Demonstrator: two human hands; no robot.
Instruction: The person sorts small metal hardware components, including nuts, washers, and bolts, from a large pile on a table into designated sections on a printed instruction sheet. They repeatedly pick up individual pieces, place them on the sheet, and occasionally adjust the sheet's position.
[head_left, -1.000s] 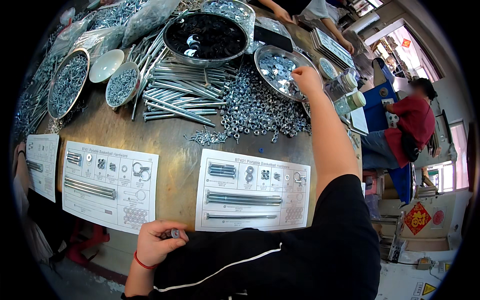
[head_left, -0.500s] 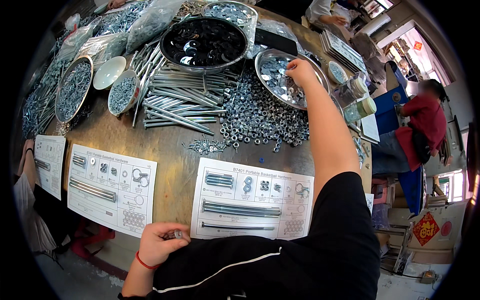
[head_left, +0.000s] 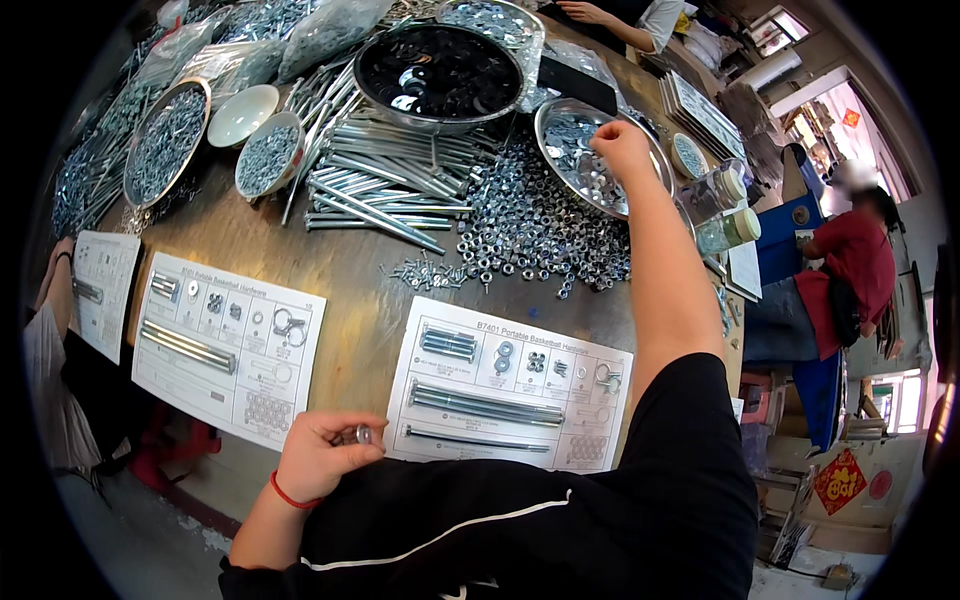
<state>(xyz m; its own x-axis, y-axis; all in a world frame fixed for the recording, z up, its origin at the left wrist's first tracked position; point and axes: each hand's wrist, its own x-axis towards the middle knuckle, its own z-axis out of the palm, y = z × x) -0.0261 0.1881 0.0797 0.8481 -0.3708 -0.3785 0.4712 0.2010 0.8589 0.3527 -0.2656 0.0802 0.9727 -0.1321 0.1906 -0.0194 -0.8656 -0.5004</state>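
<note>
My right hand (head_left: pixel 622 152) is at a round metal bowl (head_left: pixel 553 109) of flat silver washers (head_left: pixel 572 142). Its fingertips are pinched together over them; anything between them is hidden. Close to my body, my left hand (head_left: pixel 322 458) is closed around a small shiny metal piece (head_left: pixel 364 434), which shows between thumb and fingers. In front of me lies a printed hardware sheet (head_left: pixel 400 395) with bolts (head_left: pixel 487 402), washers, nuts and a ring pin (head_left: pixel 606 377) on its panels. Loose nuts (head_left: pixel 540 225) are heaped beside the bowl.
A bowl of black washers (head_left: pixel 440 75) stands behind piled long bolts (head_left: pixel 385 180). Small bowls of screws (head_left: pixel 268 160) are to the left. A second sheet (head_left: pixel 228 345) lies left of mine. Jars (head_left: pixel 728 230) stand at the right edge. Other people are at the table's far and left sides.
The view has shifted a little, moving most table items rightward in the picture. My right hand stays at the washer bowl and my left keeps its grip. A co-worker's hand at the far side has moved.
</note>
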